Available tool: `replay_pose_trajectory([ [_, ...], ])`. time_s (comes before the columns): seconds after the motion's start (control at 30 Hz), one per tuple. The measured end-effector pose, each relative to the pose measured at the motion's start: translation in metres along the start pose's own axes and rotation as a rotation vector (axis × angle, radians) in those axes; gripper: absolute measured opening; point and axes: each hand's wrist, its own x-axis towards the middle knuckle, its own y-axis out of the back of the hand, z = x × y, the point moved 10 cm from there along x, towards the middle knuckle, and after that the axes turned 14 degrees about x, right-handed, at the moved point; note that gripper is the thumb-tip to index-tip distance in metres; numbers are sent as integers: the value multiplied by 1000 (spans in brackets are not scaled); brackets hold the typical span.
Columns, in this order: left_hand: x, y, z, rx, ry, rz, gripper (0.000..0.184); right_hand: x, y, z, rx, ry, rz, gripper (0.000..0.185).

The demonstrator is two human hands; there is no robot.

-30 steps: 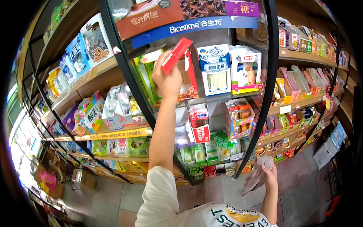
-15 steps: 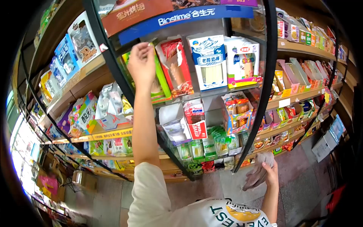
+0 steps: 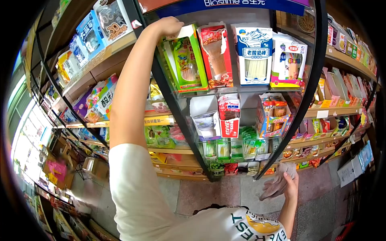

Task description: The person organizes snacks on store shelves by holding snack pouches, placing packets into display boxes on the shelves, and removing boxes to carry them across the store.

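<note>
Since the frame half a second ago, the left hand [image 3: 168, 26] has moved from in front of the green box [image 3: 186, 60] to its top left corner, and the view has shifted so the boxes sit further right. Left hand: fingertips hidden past the box's upper edge; cannot tell whether they grip anything. Green box stands on the glass shelf [image 3: 237, 90], leftmost in its row, leaning slightly; its characters are partly legible at best. Right hand [image 3: 291, 186] is clamped on a grey cloth [image 3: 273, 186], thumb across it, held low, in front of the shelving and above the floor. Next to the green box: a red box [image 3: 219, 58], a blue-white box [image 3: 254, 56] reading 老酸奶棒, and a white box [image 3: 288, 60] with a red oval logo, too small to read. Header strip [image 3: 237, 7] above: Biostime 合生元, tops cut off. One level down, a red-white box [image 3: 229, 114] reads BAKED. Left shelving: yellow strip [image 3: 159, 120] ending 全球销量第一. Shirt [image 3: 201, 225]: green letters, EST readable.
</note>
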Motion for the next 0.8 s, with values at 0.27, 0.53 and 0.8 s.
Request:
replay_pose_trajectory([
  [0.27, 45, -65, -10, -390, 152, -486, 21, -6, -13, 1, 5, 10, -3, 36],
  [0.53, 28, -48, -7, -128, 27, -311, 25, -13, -7, 4, -39, -63, 89, 39],
  [0.8, -6, 15, 2, 209, -19, -9, 28, 6, -34, 15, -49, -39, -4, 32],
])
